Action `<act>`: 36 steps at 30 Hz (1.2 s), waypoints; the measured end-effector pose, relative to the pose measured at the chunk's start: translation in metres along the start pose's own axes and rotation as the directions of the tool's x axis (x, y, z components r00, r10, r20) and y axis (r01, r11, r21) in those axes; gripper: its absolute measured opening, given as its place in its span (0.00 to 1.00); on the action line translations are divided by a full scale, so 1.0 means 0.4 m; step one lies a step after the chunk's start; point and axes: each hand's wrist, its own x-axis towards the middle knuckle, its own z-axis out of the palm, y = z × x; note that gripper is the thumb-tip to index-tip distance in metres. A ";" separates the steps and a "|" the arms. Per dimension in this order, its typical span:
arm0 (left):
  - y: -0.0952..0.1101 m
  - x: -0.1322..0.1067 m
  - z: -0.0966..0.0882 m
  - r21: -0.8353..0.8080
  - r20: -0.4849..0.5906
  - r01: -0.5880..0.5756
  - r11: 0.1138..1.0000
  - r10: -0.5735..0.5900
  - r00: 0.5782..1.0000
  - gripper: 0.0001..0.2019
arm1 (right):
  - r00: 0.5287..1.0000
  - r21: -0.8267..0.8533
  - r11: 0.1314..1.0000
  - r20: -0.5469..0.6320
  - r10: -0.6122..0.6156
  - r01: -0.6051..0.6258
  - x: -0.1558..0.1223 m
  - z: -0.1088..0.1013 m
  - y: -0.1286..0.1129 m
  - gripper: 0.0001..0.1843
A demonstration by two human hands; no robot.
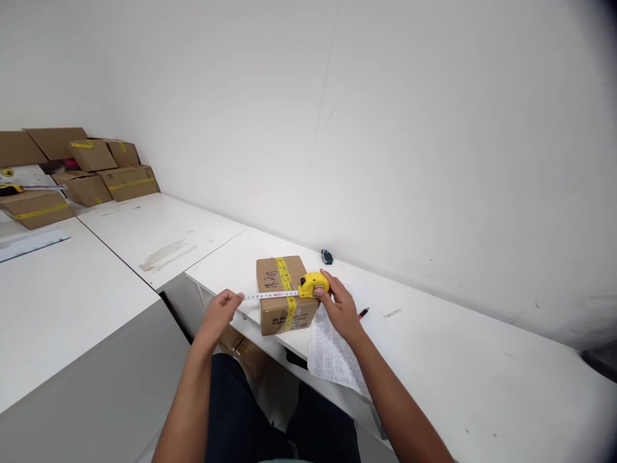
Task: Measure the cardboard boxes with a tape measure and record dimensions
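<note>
A small cardboard box (270,312) sealed with yellow tape sits near the front edge of the white table, with handwriting on its top. My right hand (340,305) is closed around the yellow case of a tape measure (313,281) at the box's right side. The white blade runs left across the top of the box, near its front edge. Just past the box's left side, my left hand (224,312) pinches the blade's free end. Printed sheets of paper (332,350) lie beside the box, partly under my right forearm.
A pen (363,313) with a red and black end lies right of the papers. A small dark object (326,257) stands by the wall behind the box. Several cardboard boxes (128,183) are piled at the far left. A gap (176,315) separates the tables on the left.
</note>
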 end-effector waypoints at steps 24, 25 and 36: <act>0.039 0.013 0.089 0.053 0.149 0.031 0.998 -0.039 0.988 0.27 | 0.989 0.093 0.996 0.147 -0.033 0.020 0.042 -0.042 0.026 0.28; 0.034 0.014 0.084 0.045 0.152 0.050 0.998 -0.056 0.987 0.26 | 0.989 0.091 0.995 0.139 -0.044 0.031 0.046 -0.051 0.028 0.27; 0.033 0.032 0.079 0.007 0.365 0.142 0.990 -0.135 0.921 0.29 | 0.991 0.099 0.991 0.114 0.076 -0.087 0.042 -0.110 0.089 0.29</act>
